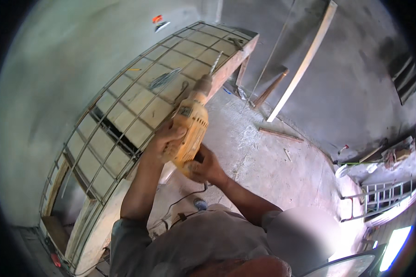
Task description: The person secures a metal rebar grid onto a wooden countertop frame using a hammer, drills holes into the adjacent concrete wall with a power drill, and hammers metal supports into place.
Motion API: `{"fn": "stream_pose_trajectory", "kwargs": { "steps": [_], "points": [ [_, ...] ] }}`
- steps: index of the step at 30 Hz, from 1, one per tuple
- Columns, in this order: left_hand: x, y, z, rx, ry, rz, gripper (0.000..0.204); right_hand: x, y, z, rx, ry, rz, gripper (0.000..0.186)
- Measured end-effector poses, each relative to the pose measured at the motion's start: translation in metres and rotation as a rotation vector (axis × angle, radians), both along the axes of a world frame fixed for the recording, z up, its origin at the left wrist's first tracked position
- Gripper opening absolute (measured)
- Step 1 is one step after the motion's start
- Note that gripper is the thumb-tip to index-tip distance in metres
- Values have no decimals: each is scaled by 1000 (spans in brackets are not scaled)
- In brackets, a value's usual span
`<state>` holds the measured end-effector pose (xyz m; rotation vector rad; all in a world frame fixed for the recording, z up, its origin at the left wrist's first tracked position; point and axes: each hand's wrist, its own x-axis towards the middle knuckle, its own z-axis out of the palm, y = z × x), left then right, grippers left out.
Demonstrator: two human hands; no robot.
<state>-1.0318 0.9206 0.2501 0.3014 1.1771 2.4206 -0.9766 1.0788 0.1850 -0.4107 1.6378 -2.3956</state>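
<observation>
Both my hands hold a yellow power drill with a long twist bit pointing up and away. My left hand wraps round the left side of its body. Around the rear end and handle, my right hand is closed; some of its fingers are hidden behind the tool. A dark cord runs down from the drill toward the floor. Left of and beyond the drill lies a grid of steel rods over a board form, with a bundle of wire on it.
Pliers lie at the grid's far end, and a yellow pencil rests near its wall side. A trowel with an orange handle is by the wall. A long plank leans at right, above a short wood strip. A ladder lies far right.
</observation>
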Motion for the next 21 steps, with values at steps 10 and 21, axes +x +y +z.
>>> {"fn": "stream_pose_trajectory", "kwargs": {
  "steps": [10, 21],
  "points": [
    [-112, 70, -59, 52, 233, 35, 65, -212, 126, -68, 319, 155, -542, 40],
    [-300, 136, -85, -123, 129, 423, 61, -414, 133, -27, 1107, 712, -446, 47]
  ]
}}
